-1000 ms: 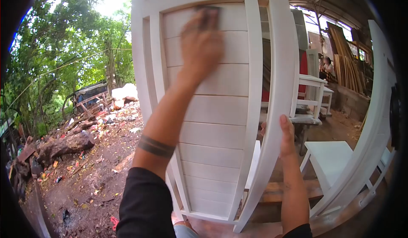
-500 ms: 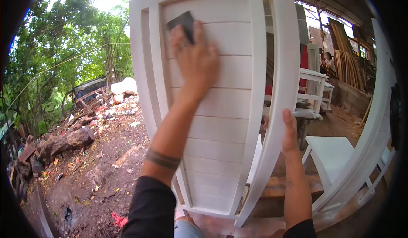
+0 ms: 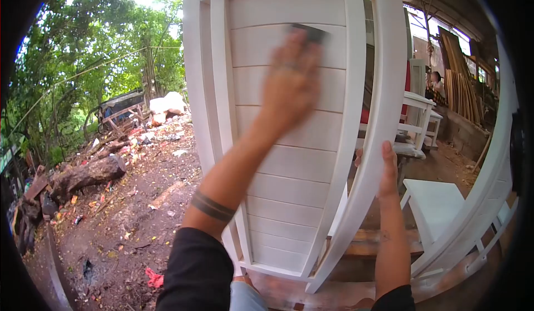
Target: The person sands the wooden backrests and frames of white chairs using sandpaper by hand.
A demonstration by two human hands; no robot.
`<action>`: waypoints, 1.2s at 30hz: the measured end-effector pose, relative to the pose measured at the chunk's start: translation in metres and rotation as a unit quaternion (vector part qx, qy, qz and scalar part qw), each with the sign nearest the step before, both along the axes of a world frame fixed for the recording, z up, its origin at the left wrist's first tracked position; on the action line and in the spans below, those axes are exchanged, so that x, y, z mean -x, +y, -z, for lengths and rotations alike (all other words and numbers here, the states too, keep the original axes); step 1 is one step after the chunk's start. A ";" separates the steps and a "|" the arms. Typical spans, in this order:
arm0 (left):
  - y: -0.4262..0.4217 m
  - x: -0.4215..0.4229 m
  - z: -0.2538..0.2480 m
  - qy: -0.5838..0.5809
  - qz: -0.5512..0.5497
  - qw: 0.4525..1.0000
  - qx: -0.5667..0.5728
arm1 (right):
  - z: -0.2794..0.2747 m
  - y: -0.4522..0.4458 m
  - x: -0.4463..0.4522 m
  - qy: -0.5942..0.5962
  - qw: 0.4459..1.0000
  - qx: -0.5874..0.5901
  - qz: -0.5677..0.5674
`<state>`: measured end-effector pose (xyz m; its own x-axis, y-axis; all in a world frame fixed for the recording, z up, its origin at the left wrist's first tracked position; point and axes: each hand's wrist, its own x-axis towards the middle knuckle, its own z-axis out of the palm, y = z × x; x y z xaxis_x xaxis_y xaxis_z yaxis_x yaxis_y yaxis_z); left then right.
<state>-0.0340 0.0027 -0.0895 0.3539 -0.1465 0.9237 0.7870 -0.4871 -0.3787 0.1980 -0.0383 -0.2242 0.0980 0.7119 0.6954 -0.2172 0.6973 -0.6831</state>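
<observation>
A white slatted panel (image 3: 289, 127) in a white frame stands upright in front of me. My left hand (image 3: 292, 88), blurred by motion, presses a dark flat pad (image 3: 312, 33) against the upper slats. Lower down on the right, my right hand (image 3: 387, 172) is wrapped round the frame's outer upright (image 3: 370, 161). Its thumb shows on the outer side, and fingertips show in the gap on the inner side; the rest of the fingers are hidden behind the wood.
Another white frame (image 3: 484, 200) curves along the right edge. Beyond are a white seat (image 3: 436, 208), a white table (image 3: 417, 102), wooden boards (image 3: 464, 97) and a distant person (image 3: 435, 83). At left, a log (image 3: 89, 175) lies on littered ground.
From the panel's top, my left hand with the pad went down and left, then right across the slats. My right hand keeps its hold on the upright. The view has shifted slightly.
</observation>
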 end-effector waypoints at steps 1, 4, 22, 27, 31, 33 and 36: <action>0.010 0.024 -0.006 -0.082 0.015 0.996 -0.039 | 0.001 0.000 0.001 0.000 1.000 0.000 0.005; 0.016 0.016 -0.013 -0.154 -0.043 0.984 -0.082 | -0.002 0.000 0.002 -0.001 1.000 -0.006 0.016; 0.014 0.026 -0.006 -0.115 0.018 0.992 -0.043 | 0.000 0.002 0.000 -0.005 1.000 0.005 -0.006; 0.002 -0.045 0.013 -0.059 0.066 0.996 0.015 | -0.001 0.003 0.002 0.003 1.000 0.007 -0.006; 0.005 0.012 0.023 -0.076 0.000 0.997 0.007 | -0.002 0.001 0.003 0.009 1.000 0.007 0.006; 0.006 0.019 0.027 -0.122 -0.004 0.992 0.023 | -0.001 0.002 0.001 0.005 1.000 -0.001 0.009; 0.000 -0.038 0.050 -0.080 0.031 0.993 0.085 | -0.001 0.001 0.004 0.001 1.000 -0.008 0.014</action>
<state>0.0040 0.0024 -0.1398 0.1954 -0.0013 0.9807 0.7965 -0.5832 -0.1594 0.1941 -0.0373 -0.2235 0.1192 0.6972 0.7069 -0.1981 0.7144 -0.6711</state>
